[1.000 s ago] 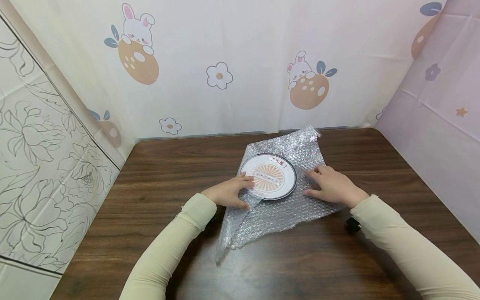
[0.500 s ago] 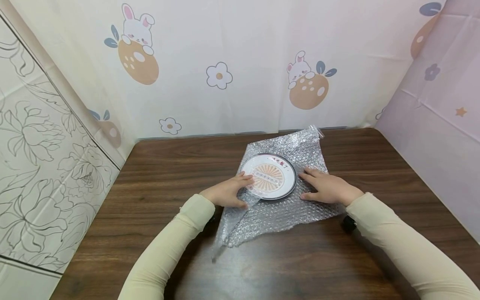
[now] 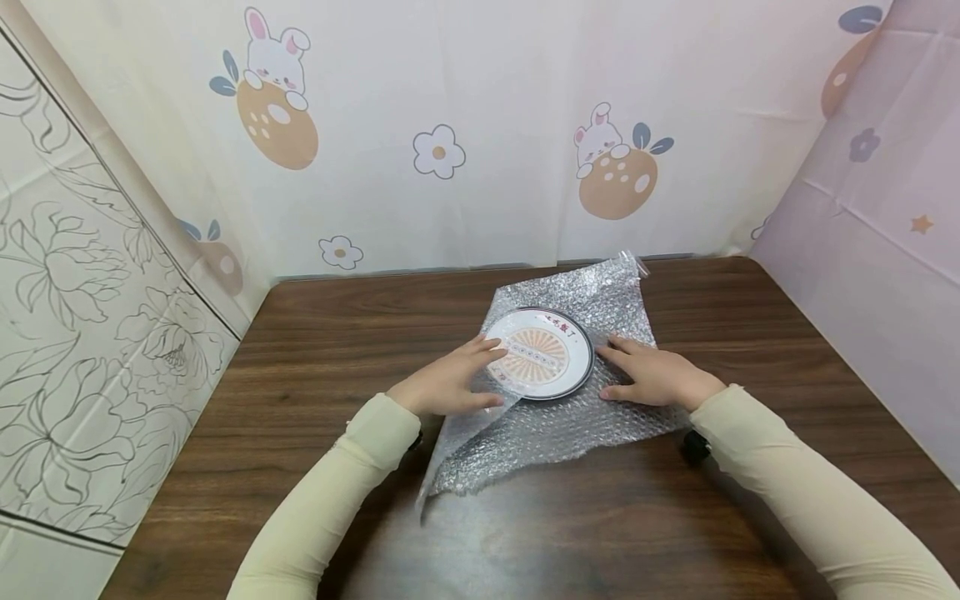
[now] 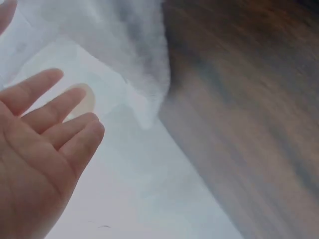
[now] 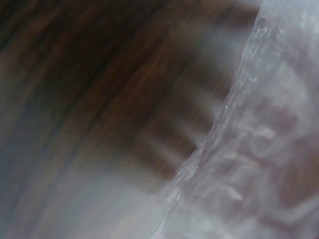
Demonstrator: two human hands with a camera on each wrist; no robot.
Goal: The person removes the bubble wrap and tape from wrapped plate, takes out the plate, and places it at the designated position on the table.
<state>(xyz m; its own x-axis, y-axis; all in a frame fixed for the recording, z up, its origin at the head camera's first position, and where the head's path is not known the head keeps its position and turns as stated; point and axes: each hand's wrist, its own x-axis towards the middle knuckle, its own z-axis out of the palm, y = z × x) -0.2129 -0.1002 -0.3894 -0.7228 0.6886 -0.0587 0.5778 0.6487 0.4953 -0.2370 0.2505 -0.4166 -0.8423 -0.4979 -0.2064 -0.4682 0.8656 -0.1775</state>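
A white plate (image 3: 566, 362) with a dark rim, an orange ray pattern and red characters lies on a sheet of bubble wrap (image 3: 577, 429). A flap of the wrap covers the plate's lower left part. My left hand (image 3: 450, 383) is at that flap, fingers extended over the plate's left edge; whether they touch it I cannot tell. In the left wrist view the fingers (image 4: 50, 109) look fairly straight, with wrap (image 4: 134, 45) beyond them. Just right of the plate, my right hand (image 3: 663, 377) lies on the wrap with spread fingers. The right wrist view shows blurred wrap (image 5: 249, 159) but no distinct hand.
The brown wooden table (image 3: 337, 333) extends around the wrap. Behind it hangs a pale curtain (image 3: 495, 100) printed with rabbits and flowers. A white panel with flower line drawings (image 3: 67, 333) stands at the left.
My right hand has come left toward the plate, then stayed. The left hand has drawn slightly left, its thumb now further from the fingers. The wrap's lower left corner has shifted a little left.
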